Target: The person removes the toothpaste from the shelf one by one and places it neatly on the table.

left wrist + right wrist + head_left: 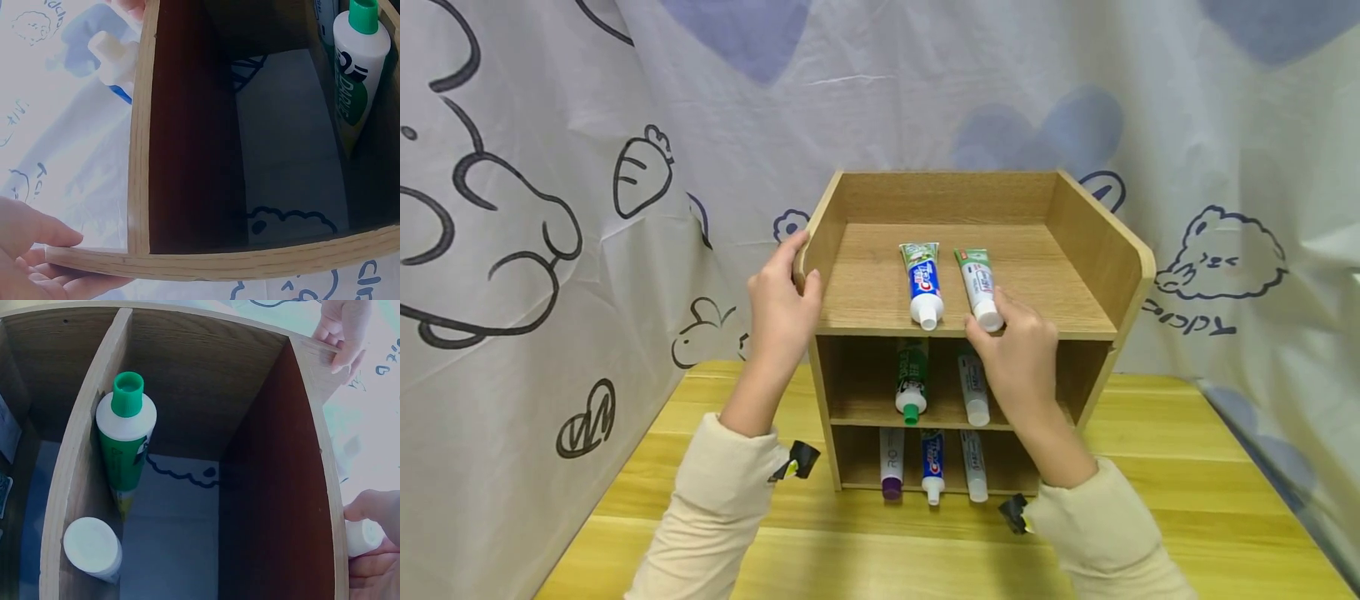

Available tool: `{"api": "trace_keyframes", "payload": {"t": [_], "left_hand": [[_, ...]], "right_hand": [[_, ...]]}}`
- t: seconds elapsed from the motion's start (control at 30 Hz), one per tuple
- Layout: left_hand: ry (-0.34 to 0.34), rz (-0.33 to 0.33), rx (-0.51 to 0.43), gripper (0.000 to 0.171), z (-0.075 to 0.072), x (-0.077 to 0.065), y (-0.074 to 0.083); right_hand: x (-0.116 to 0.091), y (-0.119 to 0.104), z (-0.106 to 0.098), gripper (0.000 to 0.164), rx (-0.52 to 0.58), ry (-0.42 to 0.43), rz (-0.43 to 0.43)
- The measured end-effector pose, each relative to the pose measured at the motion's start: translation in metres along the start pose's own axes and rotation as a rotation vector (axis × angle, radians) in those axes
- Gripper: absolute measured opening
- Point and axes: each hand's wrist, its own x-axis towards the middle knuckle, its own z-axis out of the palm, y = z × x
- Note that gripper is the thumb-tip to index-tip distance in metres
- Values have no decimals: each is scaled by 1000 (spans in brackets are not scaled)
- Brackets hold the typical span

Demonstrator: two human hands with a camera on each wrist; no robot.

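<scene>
A small wooden shelf unit point(868, 283) stands in front of me. My left hand point(782, 304) grips the front end of its left side panel, thumb inside and fingers outside. On the top board lies a white-and-green toothpaste tube point(977, 279), its cap toward me. My right hand point(1021, 358) pinches that tube near its white cap point(364, 538), at the board's front edge. Just left of it lies a blue-and-green Crest toothpaste tube point(923, 279), cap forward, touched by neither hand.
The middle tier holds a green Darlie tube point(912, 375) and a white-capped tube point(974, 387). Below lie a purple-capped tube point(891, 458), a blue Crest tube point(932, 458) and a pale tube point(973, 467). The unit stands on a yellow wooden table point(880, 558), with printed curtains point(880, 108) behind.
</scene>
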Motion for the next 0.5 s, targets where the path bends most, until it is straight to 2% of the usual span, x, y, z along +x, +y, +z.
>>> {"api": "trace_keyframes", "payload": {"t": [0.2,0.4,0.5], "left_hand": [[9,12,3,44,-1,1,1],[19,17,-9,39,-1,2,0],[28,19,-15,38,0,3,-1]], "right_hand": [[2,1,-3,39,17,17,-12],[1,9,-1,35,53,136,-93],[2,11,-1,34,75,183,-108]]}}
